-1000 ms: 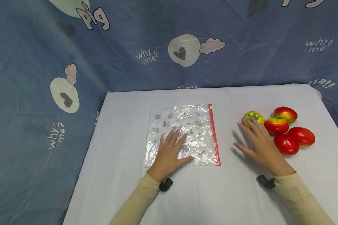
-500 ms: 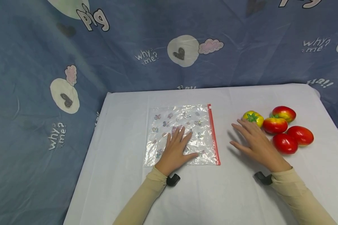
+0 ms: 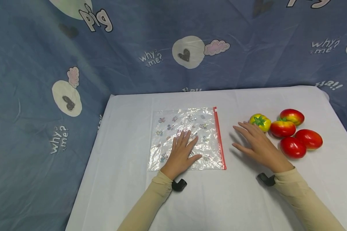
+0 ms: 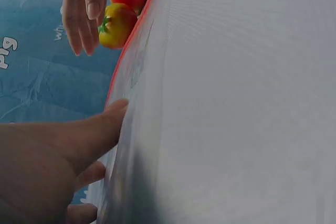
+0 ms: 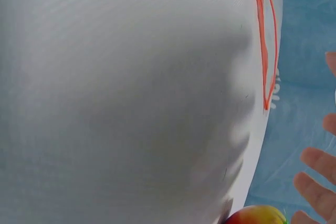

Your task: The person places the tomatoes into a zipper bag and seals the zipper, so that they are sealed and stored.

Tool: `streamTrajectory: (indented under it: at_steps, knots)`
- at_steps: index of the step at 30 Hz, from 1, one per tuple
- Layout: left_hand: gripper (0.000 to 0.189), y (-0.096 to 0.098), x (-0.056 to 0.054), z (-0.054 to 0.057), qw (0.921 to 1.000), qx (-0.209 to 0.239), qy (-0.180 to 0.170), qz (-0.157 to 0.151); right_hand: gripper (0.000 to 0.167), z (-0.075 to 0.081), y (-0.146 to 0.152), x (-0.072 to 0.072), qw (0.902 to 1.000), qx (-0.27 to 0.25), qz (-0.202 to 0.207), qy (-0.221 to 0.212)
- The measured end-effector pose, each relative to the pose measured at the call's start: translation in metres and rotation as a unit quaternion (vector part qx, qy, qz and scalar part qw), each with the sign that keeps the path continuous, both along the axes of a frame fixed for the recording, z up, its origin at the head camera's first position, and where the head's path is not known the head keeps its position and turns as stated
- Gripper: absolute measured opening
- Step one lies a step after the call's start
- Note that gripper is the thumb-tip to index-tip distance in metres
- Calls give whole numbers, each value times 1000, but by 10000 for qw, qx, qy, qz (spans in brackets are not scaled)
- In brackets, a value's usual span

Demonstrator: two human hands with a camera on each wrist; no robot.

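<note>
A clear zip bag (image 3: 162, 150) with small printed figures and a red zip edge (image 3: 219, 141) lies flat on the white table. My left hand (image 3: 180, 157) rests on it, fingers spread; its thumb (image 4: 100, 129) shows over the plastic in the left wrist view. To the right, my right hand (image 3: 261, 147) hovers with fingers apart and holds nothing, casting a shadow on the cloth. Just beyond its knuckles sits a yellow tomato-like fruit (image 3: 260, 121) with a green star-shaped top. In the right wrist view its fingers (image 5: 317, 192) appear near a red-yellow fruit (image 5: 257, 216).
Several glossy red or red-yellow fruits cluster right of my right hand, among them a plain red one (image 3: 293, 148) and a red-yellow one (image 3: 282, 129). A white cloth (image 3: 118, 144) covers the table. Blue printed fabric (image 3: 133, 38) hangs behind and at the left.
My right hand has drawn leftward, off the yellow fruit and toward the bag. The left hand slid a little to the right on the bag, then stayed nearly still.
</note>
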State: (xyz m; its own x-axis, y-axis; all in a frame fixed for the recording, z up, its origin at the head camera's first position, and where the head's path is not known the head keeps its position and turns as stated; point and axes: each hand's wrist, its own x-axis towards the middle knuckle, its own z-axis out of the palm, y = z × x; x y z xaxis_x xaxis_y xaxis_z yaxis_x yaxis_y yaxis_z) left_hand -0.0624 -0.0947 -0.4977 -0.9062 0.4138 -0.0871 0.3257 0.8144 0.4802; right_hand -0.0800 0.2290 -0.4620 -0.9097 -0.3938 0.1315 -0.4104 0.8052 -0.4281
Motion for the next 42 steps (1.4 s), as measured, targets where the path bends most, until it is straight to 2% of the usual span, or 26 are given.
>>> streamTrajectory:
  at_steps: [6, 13, 23, 26, 32, 42]
  knots:
    - [70, -1, 0, -1, 9999, 172, 4, 4, 76, 0, -2, -5, 10000, 5, 32, -74]
    - [65, -1, -1, -2, 9998, 169, 119, 27, 74, -1, -4, -10, 9998, -96, 149, -37]
    - [50, -2, -2, -3, 9992, 310, 148, 185, 72, -5, -5, -14, 9990, -178, 108, -405]
    - [56, -1, -1, -4, 9994, 260, 146, 186, 72, -6, -6, -16, 9987, -215, 114, -452]
    - [79, -1, 1, -4, 9996, 195, 101, 151, 71, -8, -7, -18, 9984, -217, 148, -507]
    - [72, -1, 0, -6, 9996, 169, 198, 140, 72, -7, -9, -18, 9979, -141, 91, -629]
